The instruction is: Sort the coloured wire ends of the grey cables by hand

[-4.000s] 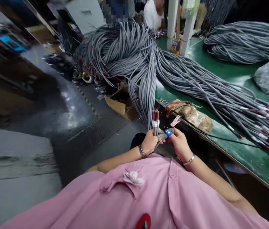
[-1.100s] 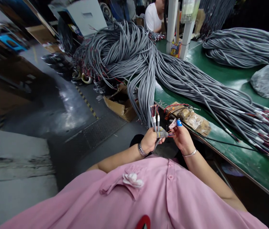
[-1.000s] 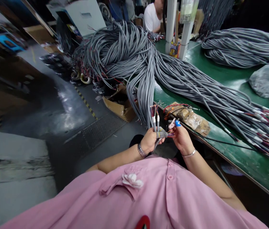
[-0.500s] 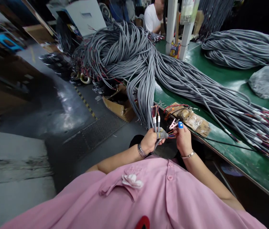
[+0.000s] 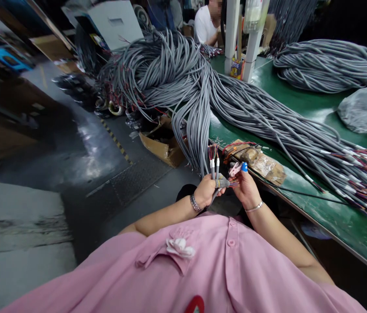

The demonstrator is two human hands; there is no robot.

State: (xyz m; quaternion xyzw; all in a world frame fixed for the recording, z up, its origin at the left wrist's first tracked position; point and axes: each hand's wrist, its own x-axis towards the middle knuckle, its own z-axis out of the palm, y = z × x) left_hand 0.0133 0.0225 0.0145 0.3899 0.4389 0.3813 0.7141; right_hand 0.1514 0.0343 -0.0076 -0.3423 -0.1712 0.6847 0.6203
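My left hand (image 5: 205, 191) is closed around grey multi-core cables (image 5: 217, 169), two of which stand upright with white bands and thin coloured wires (image 5: 213, 152) fanning from their tops. A grey wrapped piece with a yellow mark (image 5: 221, 183) lies across that grip; whether it is a finger cover or a cable end I cannot tell. More coloured wires (image 5: 233, 183) spread from its right end. My right hand (image 5: 247, 190), with a blue cover (image 5: 244, 167) on one fingertip, has its fingers closed on these wires. Just beyond them is a pink clip (image 5: 234, 169).
A thick bundle of grey cables (image 5: 258, 104) runs over the green table (image 5: 320, 115). A board with brownish lumps (image 5: 261, 161) lies near the table's edge. On the floor at left stands an open cardboard box (image 5: 162, 145). A person in white (image 5: 204, 26) sits at the back.
My right hand has moved slightly left, onto the coloured wires beside my left hand. The blue-covered fingertip has come closer to the pink clip. My left hand has hardly moved.
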